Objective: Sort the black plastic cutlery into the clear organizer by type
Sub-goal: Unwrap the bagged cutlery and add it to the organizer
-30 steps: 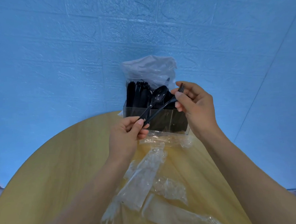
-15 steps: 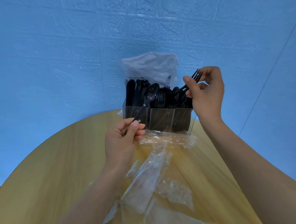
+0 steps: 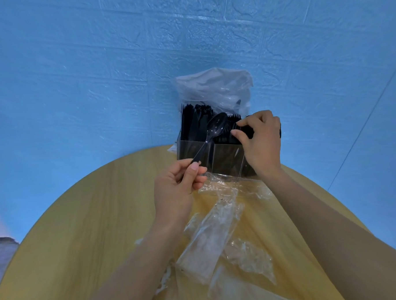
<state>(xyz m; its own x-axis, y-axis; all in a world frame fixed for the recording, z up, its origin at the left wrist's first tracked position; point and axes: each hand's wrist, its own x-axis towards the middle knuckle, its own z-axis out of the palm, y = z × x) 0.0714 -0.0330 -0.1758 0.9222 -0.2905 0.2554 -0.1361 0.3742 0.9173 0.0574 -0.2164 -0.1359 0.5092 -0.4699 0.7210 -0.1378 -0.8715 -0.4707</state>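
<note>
The clear organizer (image 3: 225, 158) stands at the table's far edge against the blue wall, its compartments packed with upright black cutlery (image 3: 194, 123). My left hand (image 3: 178, 187) pinches the handle end of a black spoon (image 3: 214, 129), whose bowl points up in front of the organizer's middle. My right hand (image 3: 261, 144) reaches down over the right side of the organizer. Its thumb and forefinger pinch a black fork (image 3: 246, 130) among the forks standing there; most of that fork is hidden by the hand and the other cutlery.
A crumpled clear plastic bag (image 3: 214, 87) rises behind the organizer. Several empty clear wrappers (image 3: 210, 236) lie on the round wooden table (image 3: 81, 224) between my arms. The blue wall stands close behind.
My right hand has carried the fork from in front of the organizer up and then down into its right side. My left hand has kept hold of the spoon.
</note>
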